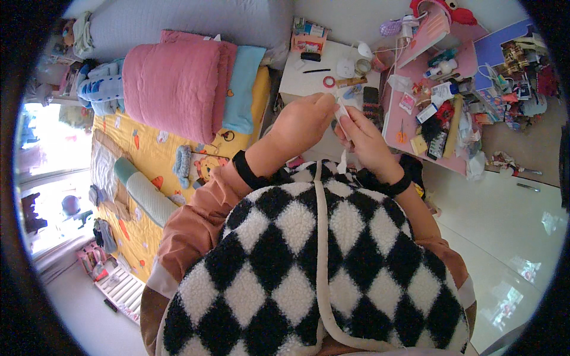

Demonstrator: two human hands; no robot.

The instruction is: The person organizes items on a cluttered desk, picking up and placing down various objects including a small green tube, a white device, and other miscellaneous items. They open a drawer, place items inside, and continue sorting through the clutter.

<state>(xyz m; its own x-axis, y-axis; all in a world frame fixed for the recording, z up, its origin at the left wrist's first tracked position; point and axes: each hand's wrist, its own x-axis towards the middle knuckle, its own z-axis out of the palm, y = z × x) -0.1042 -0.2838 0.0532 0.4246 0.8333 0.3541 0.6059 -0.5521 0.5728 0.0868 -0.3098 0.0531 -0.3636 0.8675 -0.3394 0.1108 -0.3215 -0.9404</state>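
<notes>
My right hand is closed around a narrow white strip-like object, held upright between thumb and fingers. Curled at its upper end is my left hand, its fingertips touching or very near the strip; what they pinch is hidden. A thin white ribbon-like piece hangs below the hands against the black and white checked fleece garment. Both wrists wear dark bands. Beyond the hands, a red tape roll and a brown wrapped item lie on the white desk.
Orange-handled scissors and much clutter cover the pink desk at right. At left, a folded pink quilt and a long bolster lie on the yellow bed. White cabinets stand at right.
</notes>
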